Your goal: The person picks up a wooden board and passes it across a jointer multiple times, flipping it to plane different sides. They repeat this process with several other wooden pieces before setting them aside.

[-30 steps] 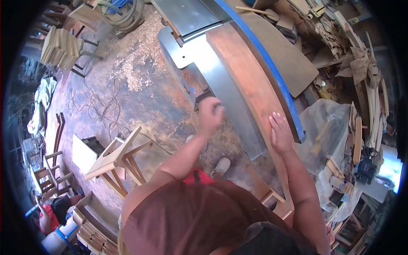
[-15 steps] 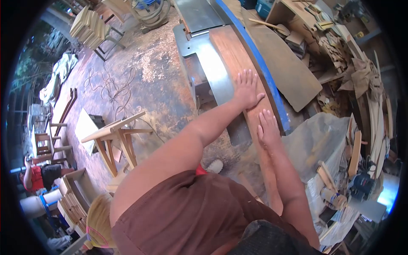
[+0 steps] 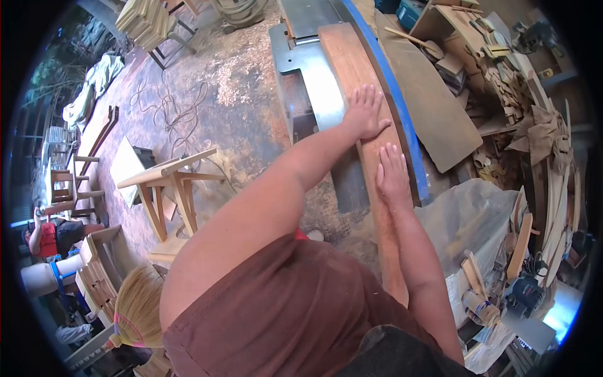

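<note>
A long reddish wooden board (image 3: 348, 56) lies lengthwise on the metal bed of a machine (image 3: 321, 88), beside its blue-edged fence (image 3: 402, 107). My left hand (image 3: 365, 113) rests palm down on the board, fingers spread. Just nearer to my body, my right hand (image 3: 394, 176) lies flat on the same board with its fingers stretched forward. The two hands are close but apart, and neither is wrapped round anything. The near end of the board runs back beside my right forearm.
A small wooden stool or table frame (image 3: 169, 182) stands at left, near a tangled cord (image 3: 169, 107) on the floor. Stacked chair parts (image 3: 141, 25) are at upper left. Scrap wood (image 3: 502, 94) and plastic sheeting (image 3: 465, 213) lie at right. Another person (image 3: 47, 239) is at far left.
The board and both hands appear slightly farther forward along the machine bed. The camera view has also shifted a little. Both hands remain flat on the board.
</note>
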A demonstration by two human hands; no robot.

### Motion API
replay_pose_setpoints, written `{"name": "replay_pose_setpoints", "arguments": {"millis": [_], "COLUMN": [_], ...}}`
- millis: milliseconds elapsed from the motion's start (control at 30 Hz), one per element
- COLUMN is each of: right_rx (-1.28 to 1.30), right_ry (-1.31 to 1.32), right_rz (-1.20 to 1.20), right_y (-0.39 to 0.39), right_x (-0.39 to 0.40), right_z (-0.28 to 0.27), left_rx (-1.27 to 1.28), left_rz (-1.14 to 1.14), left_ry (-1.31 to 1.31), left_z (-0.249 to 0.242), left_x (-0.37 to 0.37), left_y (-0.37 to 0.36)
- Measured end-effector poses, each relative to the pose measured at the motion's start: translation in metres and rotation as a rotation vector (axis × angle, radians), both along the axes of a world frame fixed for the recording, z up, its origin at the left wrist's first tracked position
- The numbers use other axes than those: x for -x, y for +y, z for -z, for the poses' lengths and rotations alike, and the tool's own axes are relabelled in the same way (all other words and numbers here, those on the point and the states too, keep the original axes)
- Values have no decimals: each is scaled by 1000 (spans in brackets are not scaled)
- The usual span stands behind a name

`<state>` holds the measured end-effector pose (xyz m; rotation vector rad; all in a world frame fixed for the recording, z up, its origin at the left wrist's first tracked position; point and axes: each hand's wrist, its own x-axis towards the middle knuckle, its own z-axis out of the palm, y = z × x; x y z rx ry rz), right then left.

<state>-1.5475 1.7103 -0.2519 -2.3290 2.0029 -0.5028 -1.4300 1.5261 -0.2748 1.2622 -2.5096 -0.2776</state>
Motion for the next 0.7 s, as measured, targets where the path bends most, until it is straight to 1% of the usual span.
{"name": "replay_pose_setpoints", "arguments": {"millis": [333, 400, 700], "right_rx": [38, 47, 95], "right_ry": [-26, -22, -9], "right_rz": [14, 17, 8], "right_y": [-48, -61, -110], "right_x": [-8, -9, -17], "right_z": [5, 7, 12], "left_rx": [-65, -14, 54], "left_rz": [13, 9, -2], "left_ry": [-71, -65, -77], "left_z": [-4, -2, 3], "left_x": [-7, -10, -18], "left_y": [-52, -65, -116]}}
